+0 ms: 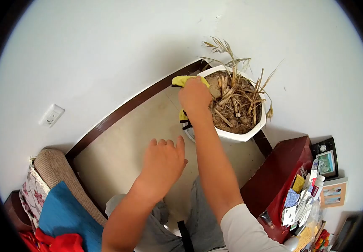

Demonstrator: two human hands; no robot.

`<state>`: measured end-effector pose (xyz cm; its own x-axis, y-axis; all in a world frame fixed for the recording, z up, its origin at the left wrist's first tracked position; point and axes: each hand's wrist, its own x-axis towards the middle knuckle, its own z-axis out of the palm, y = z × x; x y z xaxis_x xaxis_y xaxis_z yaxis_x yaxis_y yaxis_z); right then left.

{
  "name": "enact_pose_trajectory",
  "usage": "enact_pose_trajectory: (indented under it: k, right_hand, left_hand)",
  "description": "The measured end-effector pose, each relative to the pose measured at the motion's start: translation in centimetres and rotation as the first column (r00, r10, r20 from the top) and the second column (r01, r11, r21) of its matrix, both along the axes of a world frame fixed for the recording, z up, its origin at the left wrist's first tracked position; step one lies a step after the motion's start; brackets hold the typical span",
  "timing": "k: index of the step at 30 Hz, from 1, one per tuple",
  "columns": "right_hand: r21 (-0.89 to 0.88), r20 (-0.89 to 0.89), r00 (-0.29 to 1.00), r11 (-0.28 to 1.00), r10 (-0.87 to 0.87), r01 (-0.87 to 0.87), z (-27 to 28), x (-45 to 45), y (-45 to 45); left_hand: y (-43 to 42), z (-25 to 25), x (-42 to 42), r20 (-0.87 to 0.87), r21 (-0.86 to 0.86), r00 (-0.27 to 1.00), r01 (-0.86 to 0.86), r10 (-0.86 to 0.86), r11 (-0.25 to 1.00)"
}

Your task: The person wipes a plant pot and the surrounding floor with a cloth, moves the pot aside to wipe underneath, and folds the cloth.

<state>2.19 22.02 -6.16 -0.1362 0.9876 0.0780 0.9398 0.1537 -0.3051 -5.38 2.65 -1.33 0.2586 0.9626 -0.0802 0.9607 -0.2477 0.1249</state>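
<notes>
A white pot with dry soil and withered stalks stands in the corner of the room. My right hand is closed on a yellow cloth with dark edges at the pot's left rim. Part of the cloth hangs below the hand, along the pot's outer side. My left hand is held above the floor, lower and left of the pot, with its fingers apart and nothing in it.
At the right stands a dark red cabinet with boxes, papers and picture frames. A sofa arm and a blue cushion are at the lower left. A wall socket is on the left wall.
</notes>
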Motion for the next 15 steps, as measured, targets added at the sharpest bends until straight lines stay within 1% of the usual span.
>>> enact_pose_trajectory:
  k: [1, 2, 4, 6, 8, 9, 10, 11, 13, 14, 15]
  right_hand:
    - [0.009, 0.014, 1.000, 1.000, 0.011, -0.011, -0.2, -0.1, 0.0]
    - [0.029, -0.012, 0.999, 0.999, 0.035, -0.035, -0.7, 0.0, -0.7]
    - [0.074, -0.061, 0.995, 0.994, 0.081, -0.076, -1.6, 0.4, -4.4]
    - [0.119, -0.202, 0.972, 0.988, 0.118, -0.095, -1.2, 1.7, -9.1]
    - [0.298, -0.342, 0.930, 0.954, 0.132, -0.026, -2.0, 4.4, -13.1]
    - [0.294, -0.519, 0.850, 0.953, 0.093, 0.076, -2.4, 5.8, -15.0]
    - [0.272, -0.676, 0.734, 0.947, 0.060, 0.173, -2.8, 7.4, -16.8]
    - [0.231, -0.808, 0.588, 0.937, 0.035, 0.263, -3.0, 8.8, -17.8]
    - [0.191, -0.934, 0.356, 0.818, -0.018, 0.543, -2.4, 10.7, -17.9]
    - [0.188, -0.925, 0.374, 0.773, -0.068, 0.606, -1.7, 11.7, -17.8]
    - [0.239, -0.866, 0.491, 0.782, -0.097, 0.576, -1.8, 12.5, -17.1]
  left_hand:
    - [0.0, 0.2, 0.1, -0.004, -0.013, 1.000, 0.006, -0.006, 1.000]
    - [0.1, 0.4, 0.2, -0.007, -0.023, 1.000, 0.012, -0.012, 1.000]
    - [0.5, 0.6, 0.3, -0.024, -0.109, 1.000, -0.001, -0.002, 0.994]
    - [0.6, 0.4, 0.5, -0.043, -0.211, 0.999, -0.002, -0.008, 0.977]
    - [0.7, 0.0, 0.4, -0.066, -0.321, 0.997, 0.009, -0.032, 0.947]
    - [0.8, 0.0, 0.5, -0.040, -0.289, 0.999, 0.015, -0.028, 0.957]
    - [0.8, -0.1, 0.7, -0.014, -0.259, 1.000, 0.018, -0.022, 0.966]
    - [0.7, -0.1, 0.8, 0.012, -0.232, 1.000, 0.017, -0.015, 0.973]
    - [0.6, -0.3, 0.6, 0.084, -0.107, 0.995, 0.068, -0.059, 0.992]
    - [0.6, -0.4, 0.7, 0.119, -0.038, 0.989, 0.089, -0.083, 0.995]
    - [0.4, -0.2, 0.9, 0.111, -0.090, 0.990, 0.093, -0.083, 0.992]
